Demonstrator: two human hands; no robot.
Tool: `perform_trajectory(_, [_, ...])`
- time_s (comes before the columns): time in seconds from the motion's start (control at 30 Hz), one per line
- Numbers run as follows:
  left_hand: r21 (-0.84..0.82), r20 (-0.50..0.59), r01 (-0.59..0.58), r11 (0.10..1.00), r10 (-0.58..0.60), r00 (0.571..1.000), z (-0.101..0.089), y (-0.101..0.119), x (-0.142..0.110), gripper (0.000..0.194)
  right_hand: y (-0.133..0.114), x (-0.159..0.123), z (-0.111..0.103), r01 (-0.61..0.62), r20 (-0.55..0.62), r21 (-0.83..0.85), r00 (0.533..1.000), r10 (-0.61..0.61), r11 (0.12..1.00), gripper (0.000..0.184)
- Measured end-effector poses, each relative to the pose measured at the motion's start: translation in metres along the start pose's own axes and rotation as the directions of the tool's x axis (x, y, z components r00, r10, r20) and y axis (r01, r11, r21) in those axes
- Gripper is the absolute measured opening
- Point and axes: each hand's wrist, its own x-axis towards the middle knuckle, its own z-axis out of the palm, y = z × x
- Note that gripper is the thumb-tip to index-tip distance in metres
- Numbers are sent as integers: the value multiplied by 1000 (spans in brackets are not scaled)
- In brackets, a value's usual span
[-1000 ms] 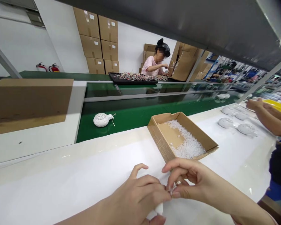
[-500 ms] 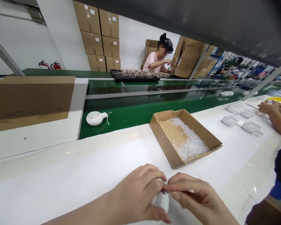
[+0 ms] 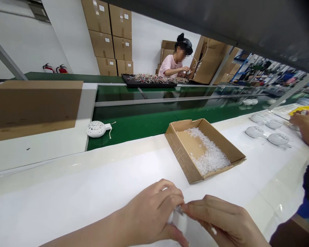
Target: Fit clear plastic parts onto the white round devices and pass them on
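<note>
My left hand (image 3: 154, 214) is closed around a white plastic piece (image 3: 179, 221) at the bottom middle of the head view, and most of that piece is hidden by the fingers. My right hand (image 3: 221, 219) meets it from the right, thumb and fingertips pinched at its upper edge. A small white end (image 3: 213, 230), maybe of a cord, pokes out below the right fingers; what the fingertips themselves pinch is hidden. Beyond the hands stands an open cardboard box (image 3: 180, 152) with many small clear plastic rings (image 3: 211, 156).
A white handheld fan with a cord (image 3: 96, 129) lies on the green belt (image 3: 134, 125). Several white fan bodies (image 3: 254, 131) lie on the white table (image 3: 74, 202) near a co-worker's hand (image 3: 302, 120). Across the belt, another person (image 3: 170, 65) sits behind a black tray of wires (image 3: 134, 82).
The handheld fan on the belt has moved left to the belt's end. My right hand has turned and shifted slightly right, and a small white end now shows below its fingers.
</note>
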Motion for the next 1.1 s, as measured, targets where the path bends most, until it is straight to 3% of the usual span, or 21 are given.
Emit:
perform_trajectory(0.13, [9, -16, 20, 1000, -19, 1000, 1, -1, -1, 55, 4, -1, 2, 20, 21, 31, 1000, -20, 999, 56])
perform_trajectory(0.27, [2, -55, 13, 1000, -13, 998, 2, -3, 0, 51, 11, -4, 15, -103, -87, 306, 987, 135, 946, 35])
perform_trajectory(0.33, [7, -58, -18, 1000, 18, 998, 2, -3, 1, 50, 12, -5, 19, -118, -99, 375, 981, 166, 919, 33])
perform_trajectory(0.5, [5, -56, -17, 1000, 18, 998, 2, -1, 1, 51, 4, -4, 9, -68, -19, 179, 997, 73, 982, 51])
perform_trajectory(0.6, [-30, -36, 0, 1000, -1, 999, 1, 2, 1, 48, 4, -7, 8, -152, 24, 236, 988, 151, 960, 42])
perform_trajectory(0.73, [-78, 8, 38, 996, -37, 999, -1, 4, 2, 39, 19, -13, 23, -407, 110, 558, 900, 422, 723, 15])
perform_trajectory(0.87, [-113, -34, 3, 994, -6, 999, -3, 2, 1, 36, 27, -18, 39, -431, 121, 718, 850, 512, 547, 13])
perform_trajectory(0.93, [-136, -51, 15, 991, -22, 998, -4, 0, 1, 32, 24, -18, 43, -413, 70, 732, 837, 543, 542, 15])
perform_trajectory(1.1, [-197, -41, 95, 976, -105, 994, -7, 0, 1, 28, 10, -16, 52, -399, -152, 664, 757, 636, 633, 26])
